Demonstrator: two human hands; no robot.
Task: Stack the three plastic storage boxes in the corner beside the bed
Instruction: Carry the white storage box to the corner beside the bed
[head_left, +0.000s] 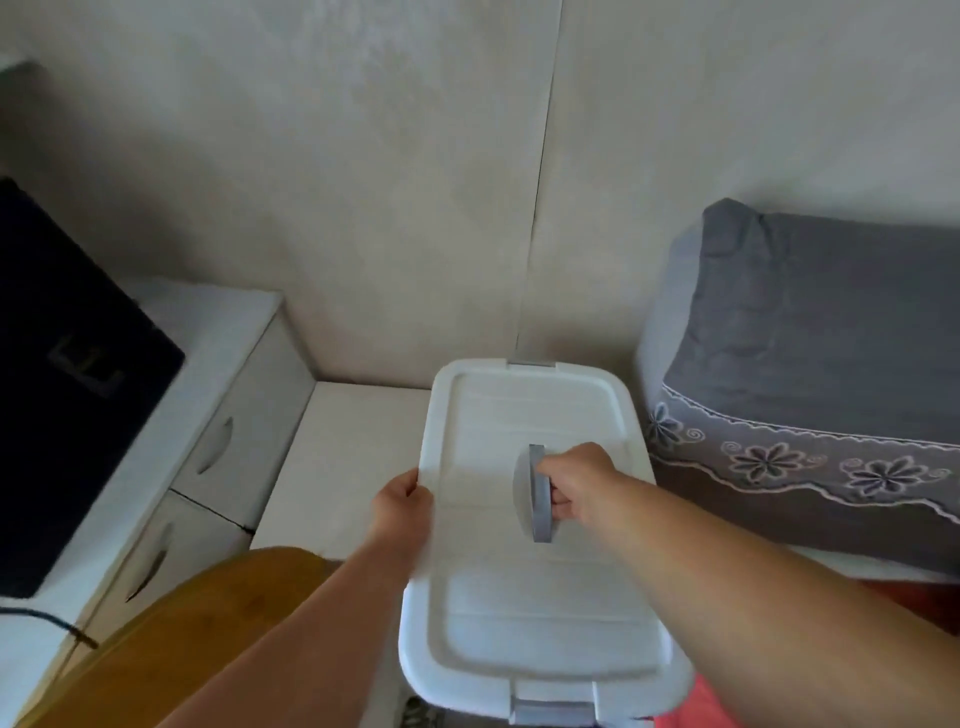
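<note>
A white plastic storage box (524, 587) with a ribbed lid and grey end latches fills the lower middle of the head view, in the gap beside the bed. My right hand (579, 486) is closed around the grey carry handle (539, 493) in the middle of the lid. My left hand (402, 506) grips the lid's left rim. Only this one box shows; whatever is under it is hidden.
The bed with a grey flowered cover (810, 395) runs along the right. A white drawer unit (218, 431) with a dark laptop (67, 374) on top stands at the left. A wooden chair back (208, 623) is at lower left. A beige wall (415, 208) closes the corner behind.
</note>
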